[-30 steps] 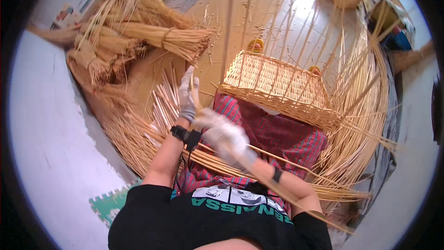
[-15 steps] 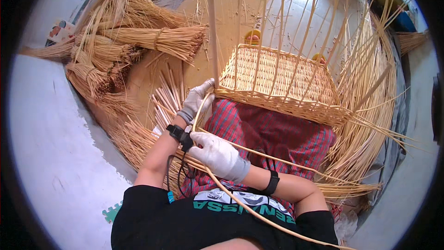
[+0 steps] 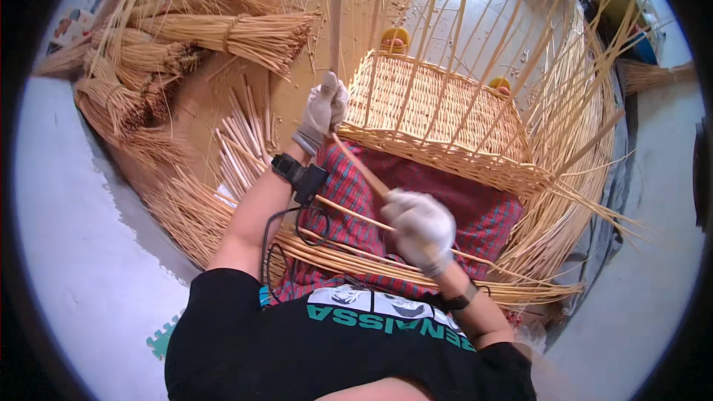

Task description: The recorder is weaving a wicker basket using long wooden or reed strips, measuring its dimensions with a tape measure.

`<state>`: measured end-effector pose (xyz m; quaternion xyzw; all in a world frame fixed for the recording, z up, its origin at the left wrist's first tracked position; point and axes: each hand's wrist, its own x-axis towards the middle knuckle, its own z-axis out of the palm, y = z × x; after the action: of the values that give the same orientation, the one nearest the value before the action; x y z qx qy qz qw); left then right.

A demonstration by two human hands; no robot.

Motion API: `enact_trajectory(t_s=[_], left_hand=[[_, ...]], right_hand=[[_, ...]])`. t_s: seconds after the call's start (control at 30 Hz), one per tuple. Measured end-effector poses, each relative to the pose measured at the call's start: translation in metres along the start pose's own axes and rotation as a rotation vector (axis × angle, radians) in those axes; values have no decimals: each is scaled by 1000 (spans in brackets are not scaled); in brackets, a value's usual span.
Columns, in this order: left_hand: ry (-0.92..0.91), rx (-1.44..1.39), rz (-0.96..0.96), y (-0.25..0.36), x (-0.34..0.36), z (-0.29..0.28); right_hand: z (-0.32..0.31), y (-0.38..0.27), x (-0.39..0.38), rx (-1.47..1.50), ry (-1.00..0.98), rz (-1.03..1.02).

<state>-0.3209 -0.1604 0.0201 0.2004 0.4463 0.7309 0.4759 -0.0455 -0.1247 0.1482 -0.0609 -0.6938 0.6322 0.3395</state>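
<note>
A pale woven wicker basket (image 3: 438,104) rests tilted against my lap, thin upright stakes rising from its edges. At its near left corner my left hand (image 3: 324,110), in a white and grey glove, is closed around the base of a thick upright stick (image 3: 336,15), thumb up. A wicker rod (image 3: 360,165) runs from beneath that hand down to my right hand (image 3: 421,226). That gloved hand is closed on the rod and smeared by motion, above my plaid-covered lap (image 3: 486,226). The rod's far end beyond the right hand cannot be made out.
Tied wicker bundles (image 3: 230,33) lie at the far left, with short peeled sticks (image 3: 245,130) nearer. Long loose rods (image 3: 568,193) spread along the right; more rods (image 3: 356,256) cross my lap. Yellow footwear (image 3: 395,38) shows behind the basket.
My right hand has swung right and away from me, drawing the rod off to the right of the corner. My left hand has shifted up onto the thick stick. The view has shifted slightly.
</note>
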Motion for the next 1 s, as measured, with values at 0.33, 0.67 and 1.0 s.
enact_trajectory(t_s=[0.33,0.67,1.0], left_hand=[[-151,-174,-174,45,-19,-4],[-71,455,-79,7,-26,-10],[81,444,-89,4,-22,-11]], right_hand=[[-82,128,5,128,800,577],[-21,55,92,-327,425,423],[-34,63,74,-372,302,41]])
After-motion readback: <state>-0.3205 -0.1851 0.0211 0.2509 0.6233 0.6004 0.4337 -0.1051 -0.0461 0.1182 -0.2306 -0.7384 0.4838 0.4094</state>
